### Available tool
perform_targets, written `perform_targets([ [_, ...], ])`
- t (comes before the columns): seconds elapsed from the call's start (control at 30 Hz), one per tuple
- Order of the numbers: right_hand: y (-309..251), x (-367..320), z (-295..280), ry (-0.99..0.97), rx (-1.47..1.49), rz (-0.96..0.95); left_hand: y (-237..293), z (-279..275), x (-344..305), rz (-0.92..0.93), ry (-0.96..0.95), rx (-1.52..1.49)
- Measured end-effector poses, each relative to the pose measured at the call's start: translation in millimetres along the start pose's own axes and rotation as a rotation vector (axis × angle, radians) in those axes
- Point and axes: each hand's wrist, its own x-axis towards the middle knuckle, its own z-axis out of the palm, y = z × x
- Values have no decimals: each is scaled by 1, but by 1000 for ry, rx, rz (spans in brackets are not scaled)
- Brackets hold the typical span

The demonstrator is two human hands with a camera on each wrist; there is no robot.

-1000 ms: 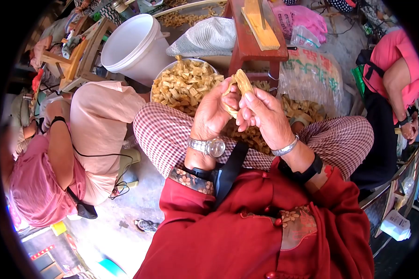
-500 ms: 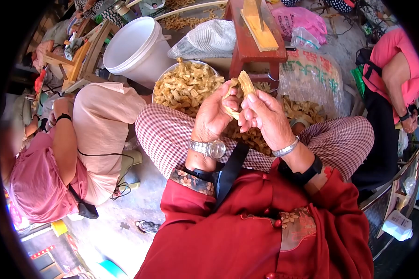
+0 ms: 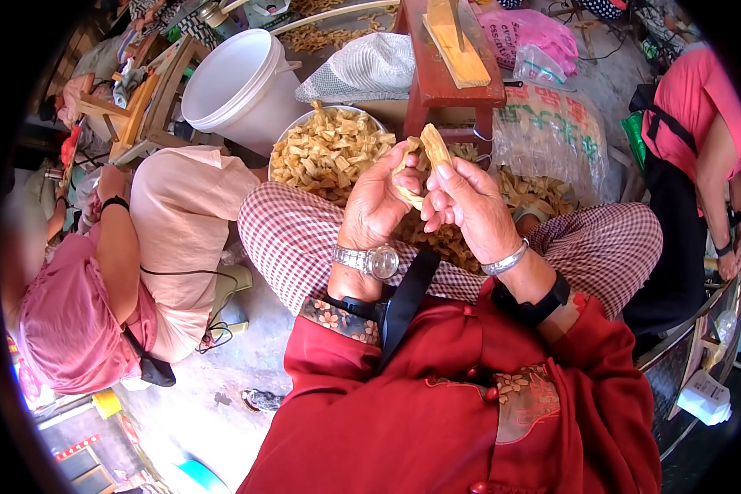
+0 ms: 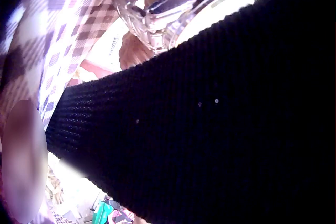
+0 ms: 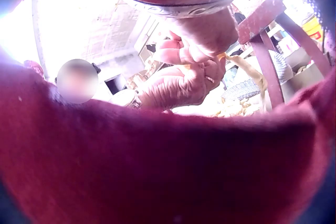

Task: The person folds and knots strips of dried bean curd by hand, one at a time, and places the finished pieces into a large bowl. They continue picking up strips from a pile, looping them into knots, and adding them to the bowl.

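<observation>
In the head view both hands meet over the lap around a wrinkled, yellow dried strip, folded into a bundle (image 3: 435, 148). My right hand (image 3: 475, 206) pinches the bundle between thumb and fingers. The left hand (image 3: 376, 202) grips a thinner bent part of the strip beside it. From the right wrist, a long pale strip (image 5: 251, 70) trails out past the fingers. A black strap (image 4: 210, 129) hides the hand's work in the left wrist view. A basin heaped with similar yellow bundles (image 3: 329, 152) stands just beyond my left hand.
More yellow pieces (image 3: 535, 193) lie beneath the hands and by a clear plastic sack (image 3: 552, 136). Ahead stands a red bench (image 3: 457, 90) with a wooden board tool on it. A white bucket (image 3: 243, 90) is at the back left. People sit close on both sides.
Both hands keep their hold on the strip with barely any movement. The seated person at the right has lowered an arm. The view has shifted slightly.
</observation>
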Motion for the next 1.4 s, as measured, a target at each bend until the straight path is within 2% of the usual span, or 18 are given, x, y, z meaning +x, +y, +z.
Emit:
perform_targets([
  [0.3, 0, 1, 0, 1, -2, 15, 1, -2, 1, -4, 59, 5],
  [0.8, -8, 2, 9, -34, 15, 2, 5, 11, -6, -12, -14, -36],
  [0.93, -14, 8, 22, -87, 101, -10, 12, 25, -18, 21, -91, -98],
  [1.2, -14, 16, 52, -183, 77, 25, 32, 28, -40, 107, -45, -148],
  [1.3, -11, 20, 64, -231, 62, 31, 40, 24, -49, 175, -61, -98],
  [1.33, -10, 22, 69, -252, 58, 33, 44, 21, -51, 205, -12, -43],
  [1.4, -8, 25, 79, -281, 52, 42, 52, 17, -57, 208, -56, -103],
])
